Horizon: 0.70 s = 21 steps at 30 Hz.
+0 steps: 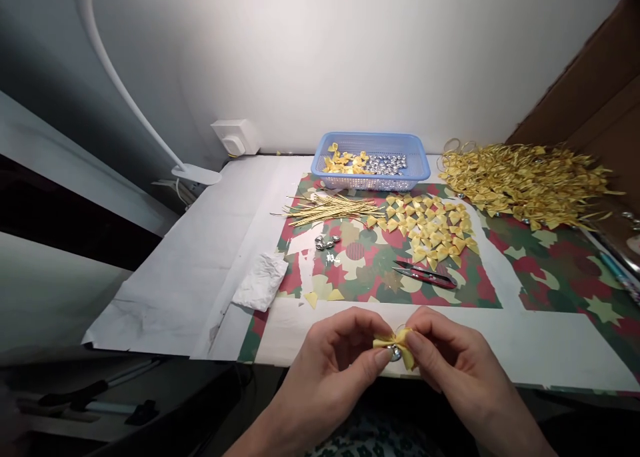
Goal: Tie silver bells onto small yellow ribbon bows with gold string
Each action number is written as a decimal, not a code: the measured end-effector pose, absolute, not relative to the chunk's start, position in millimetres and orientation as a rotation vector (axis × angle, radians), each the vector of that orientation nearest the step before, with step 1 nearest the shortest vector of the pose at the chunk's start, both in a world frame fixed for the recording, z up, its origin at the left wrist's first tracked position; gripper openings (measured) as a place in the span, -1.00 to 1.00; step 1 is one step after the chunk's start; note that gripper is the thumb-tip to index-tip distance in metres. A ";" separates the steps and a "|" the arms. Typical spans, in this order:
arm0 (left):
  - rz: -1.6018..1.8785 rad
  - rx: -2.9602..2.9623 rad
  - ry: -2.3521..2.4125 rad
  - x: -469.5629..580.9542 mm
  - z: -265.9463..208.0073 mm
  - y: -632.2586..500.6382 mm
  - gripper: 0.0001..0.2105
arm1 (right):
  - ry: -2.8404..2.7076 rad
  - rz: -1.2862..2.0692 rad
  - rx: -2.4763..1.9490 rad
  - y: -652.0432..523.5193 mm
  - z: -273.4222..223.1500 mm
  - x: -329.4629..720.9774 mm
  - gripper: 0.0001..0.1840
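Both hands meet over the table's front edge around a small yellow ribbon bow (406, 355). My left hand (336, 353) is closed, its thumb and forefinger pinching the bow's left side beside a shiny silver bell (395, 353). From the right, my right hand (450, 350) is closed too, with its thumb pressed on the bow's right loop. A thin loop of cord or wire shows just above the bow. Beyond the hands lie thread snips (425, 275) with red handles and dark blades. Several loose silver bells (327, 243) sit farther left.
Many yellow bows (433, 227) are spread on the camouflage-patterned sheet (360, 283), beside a bundle of gold ties (330, 210). Behind stands a blue basket (423, 170) of bows and bells. A heap of finished-looking bows (530, 180), crumpled tissue (261, 282) and a white lamp (197, 174) surround them.
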<state>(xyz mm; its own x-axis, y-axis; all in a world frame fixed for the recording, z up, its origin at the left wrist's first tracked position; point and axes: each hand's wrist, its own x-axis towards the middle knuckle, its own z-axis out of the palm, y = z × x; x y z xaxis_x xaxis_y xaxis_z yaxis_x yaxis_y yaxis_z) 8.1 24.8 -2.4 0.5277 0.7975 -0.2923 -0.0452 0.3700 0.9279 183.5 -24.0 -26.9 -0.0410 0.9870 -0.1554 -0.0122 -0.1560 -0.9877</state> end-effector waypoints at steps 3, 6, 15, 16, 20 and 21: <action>0.648 1.006 0.856 6.1 -3.7 29.2 -0.85 | -1.111 1.382 -1.304 -21.7 -28.2 180.7 -0.61; 0.677 0.952 0.855 5.2 -4.2 32.2 -0.71 | -1.108 1.286 -1.330 -19.3 -26.2 176.9 -0.60; 0.687 0.627 0.822 15.6 -11.3 30.6 -0.88 | -1.235 0.996 -1.344 -17.7 -33.6 172.7 -0.66; 0.689 0.602 0.812 16.5 -11.9 31.0 -0.87 | -1.239 0.969 -1.338 -17.7 -35.0 172.6 -0.67; 0.672 0.628 0.820 16.7 -12.9 32.6 -0.83 | -1.271 0.896 -1.329 -18.8 -39.3 173.0 -0.73; 0.664 0.648 0.818 16.1 -13.5 32.6 -0.81 | -1.277 0.877 -1.330 -19.3 -39.9 173.2 -0.75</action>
<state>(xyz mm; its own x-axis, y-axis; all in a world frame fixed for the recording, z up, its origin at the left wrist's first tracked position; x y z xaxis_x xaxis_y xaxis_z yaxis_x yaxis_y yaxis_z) 16.1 32.6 -13.5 0.5123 0.7402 -0.4355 -0.2746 0.6217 0.7335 173.2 -19.3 -39.9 0.1629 0.9751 0.1505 0.2095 0.1148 -0.9710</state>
